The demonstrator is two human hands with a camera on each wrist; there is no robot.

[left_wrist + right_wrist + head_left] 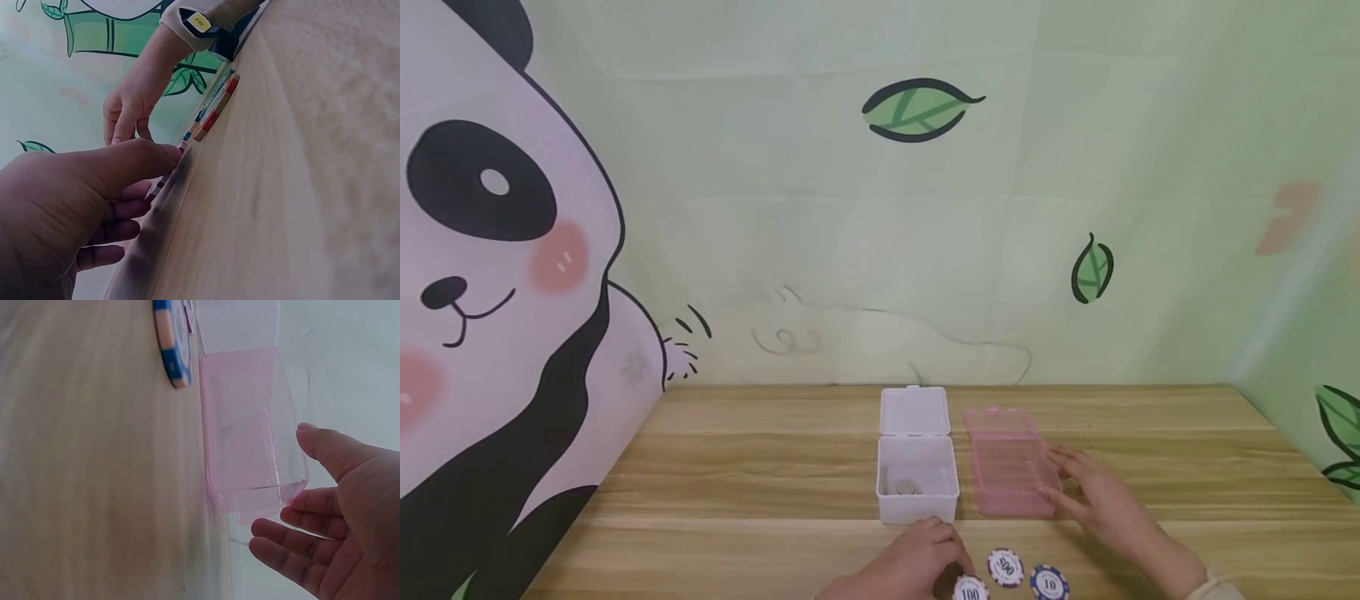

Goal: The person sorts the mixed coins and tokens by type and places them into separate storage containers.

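Observation:
At the bottom of the head view, my left hand (917, 567) pinches a poker chip marked 100 (971, 590). The left wrist view shows my left thumb (140, 159) on the edge of a chip (159, 185), with fingers behind it. Chips marked 500 (1006, 567) and 10 (1049, 583) lie just to the right. My right hand (1101, 500) touches the right side of a pink see-through box (1011, 507); its thumb and fingers are spread and fairly straight in the right wrist view. The pink box's lid stands open at the back.
A white box (917, 508) with its lid (914, 412) folded back stands left of the pink one; a few round, shiny pieces (907, 487) lie inside. A red-edged chip (217, 109) lies on the wooden table (760, 475). Behind is a printed green cloth (775, 167).

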